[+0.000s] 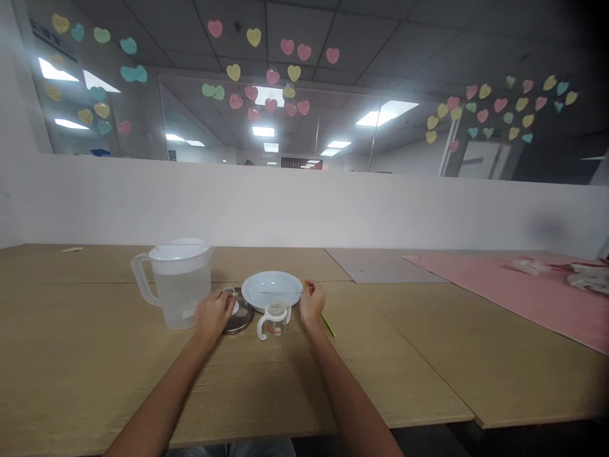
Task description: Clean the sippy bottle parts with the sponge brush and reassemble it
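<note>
Pale wood-grain laminate covers the table, and both bare forearms reach in over its near edge toward a cluster of things in the middle. The left hand lies over a dark metal disc, its fingers curled closed on a small translucent cap with white at its rim, so that piece looks held, though the hand hides much of it. Just left of that hand stands a clear plastic pitcher with a white lid and handle, holding water. The right hand is raised at the right rim of a white plate, its fingertips pinched together; a thin rod lies across the plate toward them, and whether they grip it I cannot tell. Between the hands, touching the plate's near rim, stands a small clear two-handled cup with white handles and red lettering. A yellow-green stick lies on the table just beyond the right wrist. Toward the far right corner, a pink sheet carries crumpled plastic bags.
</note>
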